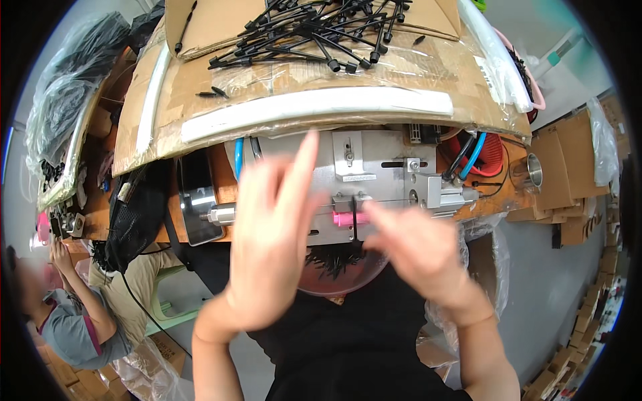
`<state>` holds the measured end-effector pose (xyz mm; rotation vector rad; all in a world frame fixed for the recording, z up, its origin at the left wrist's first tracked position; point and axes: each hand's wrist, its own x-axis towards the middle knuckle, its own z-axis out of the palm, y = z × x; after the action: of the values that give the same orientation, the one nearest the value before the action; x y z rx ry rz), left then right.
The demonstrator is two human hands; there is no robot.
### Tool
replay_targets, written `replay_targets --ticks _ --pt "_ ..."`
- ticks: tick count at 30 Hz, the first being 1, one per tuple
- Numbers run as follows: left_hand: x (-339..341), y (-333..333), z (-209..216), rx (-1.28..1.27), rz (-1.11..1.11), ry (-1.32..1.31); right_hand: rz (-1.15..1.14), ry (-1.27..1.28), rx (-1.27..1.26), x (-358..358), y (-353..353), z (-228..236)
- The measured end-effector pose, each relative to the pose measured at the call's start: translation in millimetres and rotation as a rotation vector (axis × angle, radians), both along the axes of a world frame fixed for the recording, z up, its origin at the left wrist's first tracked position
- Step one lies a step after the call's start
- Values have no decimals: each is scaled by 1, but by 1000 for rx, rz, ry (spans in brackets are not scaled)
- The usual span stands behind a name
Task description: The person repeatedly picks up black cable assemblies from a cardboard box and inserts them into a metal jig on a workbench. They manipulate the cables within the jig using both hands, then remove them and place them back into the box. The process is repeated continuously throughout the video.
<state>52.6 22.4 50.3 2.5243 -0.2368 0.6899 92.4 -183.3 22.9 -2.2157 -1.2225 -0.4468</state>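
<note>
A slim, dark black rod-like piece (354, 217) sits at the middle of a flat silver-grey metal fixture (381, 180), crossing a small bright pink block (343, 218) near the fixture's front edge. The left hand (271, 234) is raised in front of the fixture's left part, blurred, its fingers extended and mostly unfolded; no object shows in it. The right hand (418, 250) is bent inward, its fingertips just beside the pink block's right end and near the black piece. Blur hides whether those fingertips touch or pinch anything, so I cannot tell how wide they stand.

The black piece looks like light, fairly stiff plastic, probably smooth enough to slip from a loose pinch, and its thin section could bend or mark if levered sideways. A fingertip pinch on the near end, which reaches forward past the pink block, seems the best hold, keeping clear of the metal parts around it.

Below the fixture's front edge, a translucent reddish bowl (321, 292) holds many small black spiky pieces (334, 259). Beyond the fixture, a tangled heap of black rods with thicker ends (314, 33) lies on brown taped cardboard (481, 100). A dark glossy phone (198, 204) lies left of the fixture on the orange-brown wooden worktop (505, 190).
</note>
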Motion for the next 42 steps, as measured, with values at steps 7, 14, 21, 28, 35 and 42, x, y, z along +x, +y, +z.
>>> replay_targets --ticks 7,14,21,28,35,42 --pt "146 41 30 162 -190 -31 47 -388 -352 178 32 73" --pt "184 158 100 -942 -547 478 242 255 41 183 23 77" --pt "122 113 126 -729 -168 17 210 813 741 194 -4 119" --pt "-34 -10 -21 -119 -66 17 260 744 775 110 -42 71" --pt "-52 -61 -82 154 -46 197 252 730 847 55 -50 45" --pt "-47 -58 -79 217 -64 242 162 529 826 18 -44 26"
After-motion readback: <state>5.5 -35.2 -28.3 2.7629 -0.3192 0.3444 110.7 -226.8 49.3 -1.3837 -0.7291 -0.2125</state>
